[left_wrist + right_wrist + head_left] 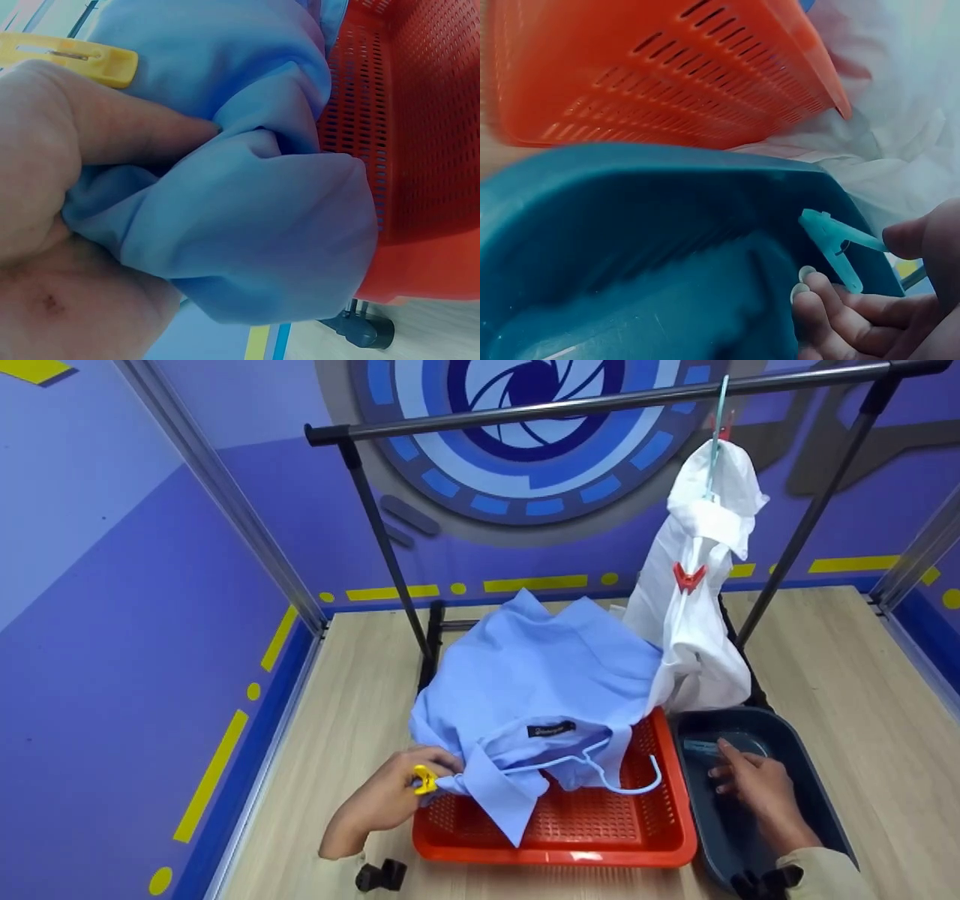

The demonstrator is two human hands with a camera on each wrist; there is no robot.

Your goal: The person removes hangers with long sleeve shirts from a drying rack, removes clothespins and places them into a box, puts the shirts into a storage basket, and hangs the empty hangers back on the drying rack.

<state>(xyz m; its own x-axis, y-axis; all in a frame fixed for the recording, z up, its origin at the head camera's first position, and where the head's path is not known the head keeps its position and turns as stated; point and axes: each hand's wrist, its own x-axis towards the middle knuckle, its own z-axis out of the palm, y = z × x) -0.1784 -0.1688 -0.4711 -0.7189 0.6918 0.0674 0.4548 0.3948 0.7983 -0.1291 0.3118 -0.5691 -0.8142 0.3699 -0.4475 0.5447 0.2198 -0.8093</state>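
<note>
A light blue collared shirt (540,660) is spread over the red basket, with a pale blue hanger (637,790) at its collar and the hook pointing right. My left hand (405,784) grips bunched fabric at the shirt's left shoulder; the blue cloth (255,232) folds around the fingertips. Beside that hand, a yellow clothespin (425,780) is clipped at the shoulder end of the hanger. My right hand (757,784) is over the dark bin, where thumb and fingers pinch a teal clothespin (832,244) by its handle end.
The red basket (555,856) stands left of the dark bin (814,769). Behind them rises a black clothes rack (525,414). From its bar a white garment (705,607) hangs on a teal hanger (718,442), with a red clothespin (688,577) on it. Patterned walls surround the wooden tabletop (300,780).
</note>
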